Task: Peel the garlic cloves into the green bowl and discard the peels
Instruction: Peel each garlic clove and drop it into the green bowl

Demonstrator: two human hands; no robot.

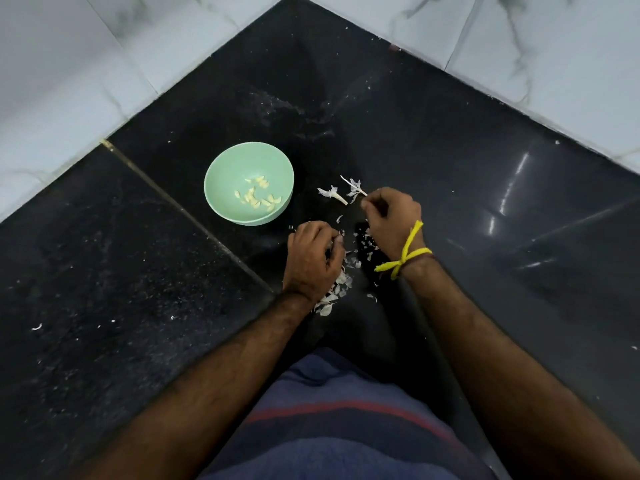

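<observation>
Your left hand (313, 258) curls its grip around something small that you cannot identify, above the peels (337, 289) scattered on the black worktop (450, 150). Your right hand (393, 220) has its grip pinched together; its contents cannot be told. The green bowl (221, 174), far left of both hands, holds peeled garlic cloves (258, 197).

My left hand (313, 259) curls over the pile of peels (337, 289) on the black counter (138, 306), fingers bent around something I cannot make out. My right hand (393, 220) pinches a papery garlic stalk (355, 187). The green bowl (221, 168) holds peeled cloves (258, 197).
</observation>
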